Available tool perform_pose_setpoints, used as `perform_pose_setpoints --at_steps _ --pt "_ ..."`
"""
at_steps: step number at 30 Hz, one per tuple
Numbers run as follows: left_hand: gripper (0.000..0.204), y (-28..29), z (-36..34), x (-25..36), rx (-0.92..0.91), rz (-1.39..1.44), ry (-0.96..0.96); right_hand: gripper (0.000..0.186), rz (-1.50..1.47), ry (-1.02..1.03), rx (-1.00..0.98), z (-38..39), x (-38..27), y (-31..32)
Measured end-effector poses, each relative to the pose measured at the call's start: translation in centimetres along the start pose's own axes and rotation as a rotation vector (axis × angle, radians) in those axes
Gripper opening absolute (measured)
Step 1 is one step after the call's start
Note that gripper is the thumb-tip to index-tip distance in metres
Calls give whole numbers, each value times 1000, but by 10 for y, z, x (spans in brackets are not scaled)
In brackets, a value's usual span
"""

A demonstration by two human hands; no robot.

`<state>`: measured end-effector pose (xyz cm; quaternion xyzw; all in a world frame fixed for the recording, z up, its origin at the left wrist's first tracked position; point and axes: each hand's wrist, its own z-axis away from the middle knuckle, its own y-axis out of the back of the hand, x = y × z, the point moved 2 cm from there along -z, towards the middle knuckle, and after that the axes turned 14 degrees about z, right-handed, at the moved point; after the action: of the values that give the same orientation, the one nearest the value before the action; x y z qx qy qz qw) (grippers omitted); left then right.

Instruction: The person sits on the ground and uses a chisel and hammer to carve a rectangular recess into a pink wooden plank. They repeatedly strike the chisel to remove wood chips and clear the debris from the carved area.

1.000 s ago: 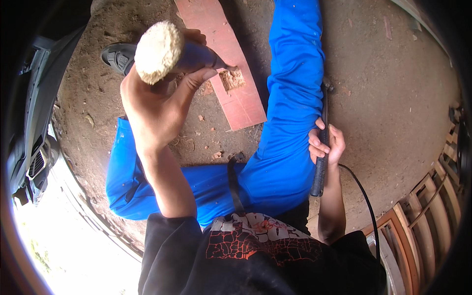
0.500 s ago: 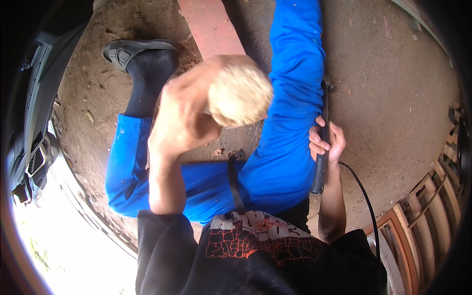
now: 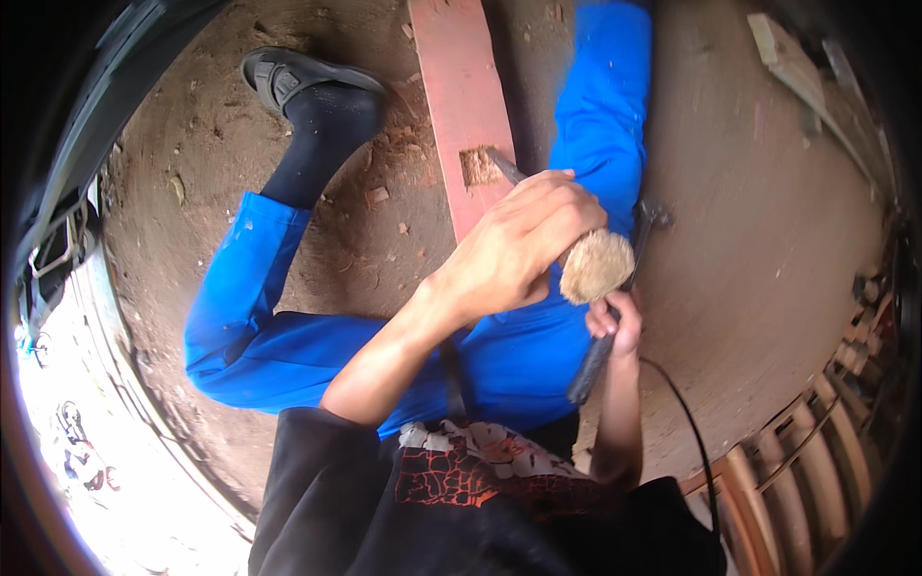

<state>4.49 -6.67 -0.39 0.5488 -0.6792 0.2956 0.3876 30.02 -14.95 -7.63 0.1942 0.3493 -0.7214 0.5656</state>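
Note:
My left hand [image 3: 523, 245] is closed around a chisel, whose frayed, pale wooden handle end [image 3: 597, 266] points up toward me. Its dark blade [image 3: 506, 167] slants into a rectangular hole [image 3: 477, 166] cut in a reddish wooden board [image 3: 459, 72]. My right hand [image 3: 620, 322], low beside my thigh, has its fingers wrapped round the black handle of a hammer [image 3: 590, 367]. The small dark hammer head [image 3: 656, 213] lies just beyond my right leg. My left fingertips are partly hidden behind the hand and handle.
My blue-trousered legs [image 3: 605, 106] lie either side of the board on a dirt floor [image 3: 759, 259] with scattered chips. A black cable [image 3: 693, 422] runs beside my right forearm. Curved wooden pieces [image 3: 816, 451] stand at the lower right, planks [image 3: 816, 86] at the upper right.
My left hand has swung right with the chisel, uncovering the board's hole, where the blade now shows. The hammer in my right hand has tilted. The whole view has shifted somewhat.

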Motion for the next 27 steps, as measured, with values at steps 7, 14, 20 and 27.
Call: perform_pose_setpoints --at_steps 7,14,20,27 --pt "47 -14 -22 -11 100 73 33 13 168 186 123 44 -16 -28" --pt "49 -4 -28 -18 299 93 -1 38 462 1016 32 97 -102 -89" --pt "50 -3 -27 -18 341 142 4 36 819 964 -7 111 -98 -113" --pt "51 -7 -28 -23 315 107 -29 51 823 657 49 120 -113 -87"
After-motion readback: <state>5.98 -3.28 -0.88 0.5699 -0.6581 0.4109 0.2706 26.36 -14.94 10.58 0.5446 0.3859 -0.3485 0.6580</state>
